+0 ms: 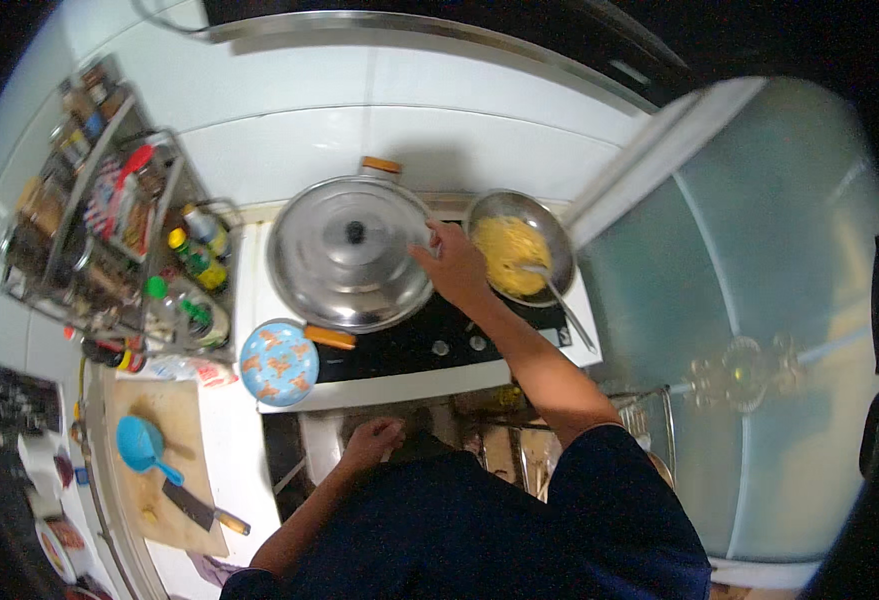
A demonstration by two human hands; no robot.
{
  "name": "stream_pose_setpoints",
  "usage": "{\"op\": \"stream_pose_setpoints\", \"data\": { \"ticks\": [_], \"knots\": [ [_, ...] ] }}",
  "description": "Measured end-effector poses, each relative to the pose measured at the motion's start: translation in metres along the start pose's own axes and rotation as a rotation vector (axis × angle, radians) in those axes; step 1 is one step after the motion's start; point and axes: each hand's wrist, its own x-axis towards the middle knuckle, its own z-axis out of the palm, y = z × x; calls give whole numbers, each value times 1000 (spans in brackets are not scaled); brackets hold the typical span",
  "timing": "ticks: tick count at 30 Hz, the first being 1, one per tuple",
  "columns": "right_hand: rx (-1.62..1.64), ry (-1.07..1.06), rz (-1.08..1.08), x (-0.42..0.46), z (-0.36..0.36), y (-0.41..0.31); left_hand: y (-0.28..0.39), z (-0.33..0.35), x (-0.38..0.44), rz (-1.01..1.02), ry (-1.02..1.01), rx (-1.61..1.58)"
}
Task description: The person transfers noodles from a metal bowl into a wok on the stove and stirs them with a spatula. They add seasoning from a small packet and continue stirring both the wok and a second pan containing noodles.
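Observation:
My right hand (457, 264) reaches over the stove between a large lidded pan and a smaller wok. Its thumb and fingers are apart beside the right edge of the steel lid (319, 277), which has a black knob (354, 232). The wok (559, 251) holds a yellow, egg-like food (510, 244). A metal turner (573, 319) rests in the food, its handle leaning over the wok's front rim. My left hand (372, 444) is low before my body, below the stove's front edge, with curled fingers. Whether it holds anything is unclear.
A blue patterned plate (279, 364) sits at the stove's left front corner. On a cutting board (173, 405) lie a blue dipper (139, 444) and a cleaver (190, 506). A rack (101, 176) of bottles and jars stands left; a frosted glass panel (664, 277) bounds the right.

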Motion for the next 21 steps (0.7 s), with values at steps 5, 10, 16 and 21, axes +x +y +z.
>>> {"op": "stream_pose_setpoints", "data": {
  "ticks": [5,10,16,21],
  "knots": [
    [-418,252,246,-100,-142,135,73,62,48,45,-163,219],
    [-563,-166,574,-169,-155,245,92,137,111,-75,-234,7],
    [-278,-158,515,-159,-117,284,112,195,147,-247,-233,-182],
    [-304,-187,410,-151,-181,237,111,204,153,-239,-196,-185]
  ]
}}
